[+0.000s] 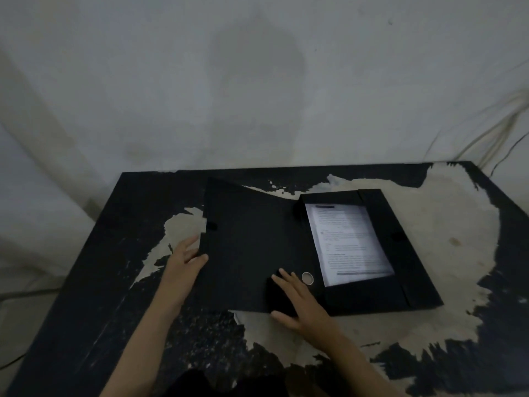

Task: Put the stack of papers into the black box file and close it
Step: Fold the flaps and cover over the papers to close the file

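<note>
Two bare hands work the open box file [286, 253] on your worn counter [446, 224]. Your left hand [183, 262] grasps the lid's [246, 239] left edge, thumb on top and fingers behind it. Your right hand [297, 299] lies flat and spread near the spine, close to a round finger hole [307, 277], gripping nothing. Papers [347, 245] already sit inside the tray on the right, between its flaps. Printed lines cover the top sheet, but they are too blurred to read. No brand or label shows on the file.
</note>
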